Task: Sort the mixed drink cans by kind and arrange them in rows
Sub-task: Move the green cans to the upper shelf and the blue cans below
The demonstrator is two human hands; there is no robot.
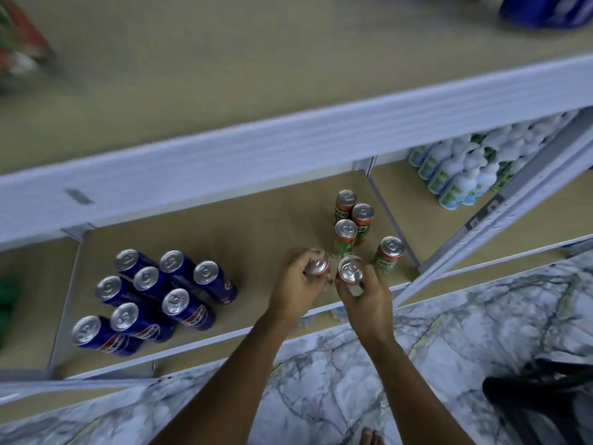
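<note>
Several blue Pepsi cans [175,301] stand bunched at the left of a tan shelf board [263,232]. Several green-and-red Milo cans [346,234] stand at the right of the same bay, one of them [390,252] a little apart. My left hand [296,285] grips a can [317,267] from above, only its silver top and a red rim showing. My right hand [369,295] grips another can [350,269] just beside it. The two held cans are nearly touching, near the shelf's front edge.
A white shelf beam [288,146] crosses above the bay, with an upper board behind it. White-and-green bottles [465,168] fill the bay to the right, past a divider. A slanted white upright [500,220] stands at the right. Marble floor [417,364] lies below.
</note>
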